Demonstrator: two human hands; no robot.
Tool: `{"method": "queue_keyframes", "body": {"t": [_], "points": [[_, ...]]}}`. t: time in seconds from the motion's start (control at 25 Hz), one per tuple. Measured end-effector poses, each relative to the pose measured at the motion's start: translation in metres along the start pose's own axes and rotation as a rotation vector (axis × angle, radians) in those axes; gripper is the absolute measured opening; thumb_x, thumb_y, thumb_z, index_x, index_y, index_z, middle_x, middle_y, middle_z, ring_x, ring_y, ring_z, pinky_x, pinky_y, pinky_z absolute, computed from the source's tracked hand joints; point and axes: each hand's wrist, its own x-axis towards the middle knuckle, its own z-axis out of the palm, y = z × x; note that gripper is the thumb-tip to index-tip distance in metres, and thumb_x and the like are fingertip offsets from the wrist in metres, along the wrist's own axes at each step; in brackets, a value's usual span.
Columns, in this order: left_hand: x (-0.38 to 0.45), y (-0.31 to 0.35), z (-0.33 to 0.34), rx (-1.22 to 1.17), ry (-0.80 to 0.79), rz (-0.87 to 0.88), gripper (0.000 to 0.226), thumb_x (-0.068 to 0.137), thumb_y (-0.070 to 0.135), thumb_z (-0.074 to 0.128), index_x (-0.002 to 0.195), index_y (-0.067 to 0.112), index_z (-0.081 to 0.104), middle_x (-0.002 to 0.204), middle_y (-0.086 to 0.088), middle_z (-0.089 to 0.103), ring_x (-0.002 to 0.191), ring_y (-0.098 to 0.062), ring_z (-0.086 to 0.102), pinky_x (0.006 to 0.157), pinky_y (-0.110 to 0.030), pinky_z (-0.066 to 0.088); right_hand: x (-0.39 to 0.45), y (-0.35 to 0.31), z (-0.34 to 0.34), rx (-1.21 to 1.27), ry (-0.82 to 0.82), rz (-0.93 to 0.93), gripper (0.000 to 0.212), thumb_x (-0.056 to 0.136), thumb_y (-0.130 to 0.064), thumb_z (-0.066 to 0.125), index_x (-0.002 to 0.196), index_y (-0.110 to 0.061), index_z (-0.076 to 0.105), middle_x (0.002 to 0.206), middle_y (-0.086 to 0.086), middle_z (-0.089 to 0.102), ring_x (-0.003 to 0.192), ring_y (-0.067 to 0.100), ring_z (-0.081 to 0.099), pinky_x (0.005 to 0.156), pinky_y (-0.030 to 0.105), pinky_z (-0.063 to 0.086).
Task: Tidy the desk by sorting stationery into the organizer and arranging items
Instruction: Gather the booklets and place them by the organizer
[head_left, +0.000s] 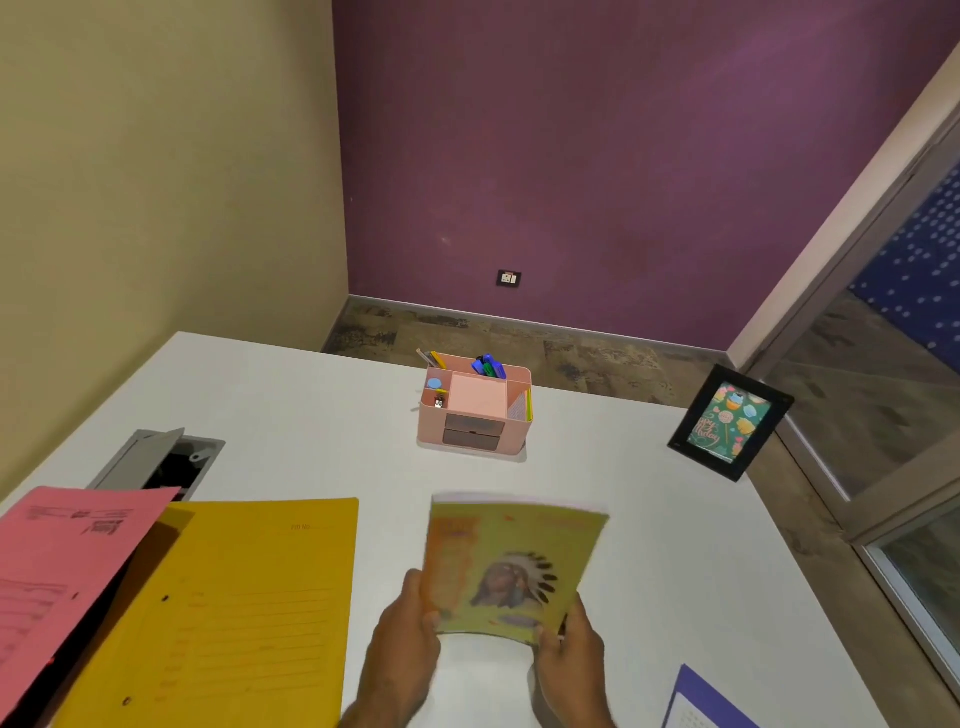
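Overhead, white desk (291, 415) against purple wall (597, 156).

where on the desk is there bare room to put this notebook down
Bare desk runs between the yellow folder and the pink organizer, and again from the organizer across to the picture frame. The near left is crowded: the pink folder overlaps the yellow one. Both hands, left and right, grip the notebook.
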Motion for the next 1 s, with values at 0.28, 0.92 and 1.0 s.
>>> {"method": "queue_keyframes", "body": {"t": [0.28, 0.92, 1.0], "points": [[0.083, 0.008, -0.121, -0.085, 0.294, 0.074, 0.038, 0.095, 0.000, 0.052, 0.129, 0.018, 0.050, 0.106, -0.003, 0.062, 0.090, -0.021, 0.057, 0.067, -0.026, 0.045, 0.051, -0.127, 0.075, 0.146, -0.163, -0.177, 0.048, 0.085, 0.007, 0.057, 0.114, -0.031, 0.055, 0.101, -0.019, 0.067, 0.088, -0.004, 0.063, 0.063, 0.004, 0.046], [0.293, -0.046, -0.194, 0.082, 0.316, -0.078, 0.021, 0.090, 0.010, 0.056, 0.107, 0.011, 0.069, 0.096, -0.007, 0.070, 0.079, -0.030, 0.065, 0.070, -0.035, 0.052, 0.196, -0.196, 0.225, 0.144, -0.122, 0.065, 0.023, 0.078, -0.004, 0.061, 0.095, -0.013, 0.074, 0.095, 0.003, 0.077, 0.082, 0.022, 0.071, 0.070, 0.045, 0.062], [0.299, -0.056, -0.188, 0.097, 0.311, -0.110, 0.018, 0.089, 0.009, 0.057, 0.101, 0.010, 0.070, 0.097, -0.010, 0.072, 0.079, -0.031, 0.065, 0.068, -0.032, 0.048, 0.202, -0.189, 0.234, 0.104, -0.109, 0.075, 0.018, 0.078, -0.007, 0.064, 0.090, -0.014, 0.074, 0.094, 0.003, 0.077, 0.082, 0.023, 0.071, 0.071, 0.045, 0.062]]}}
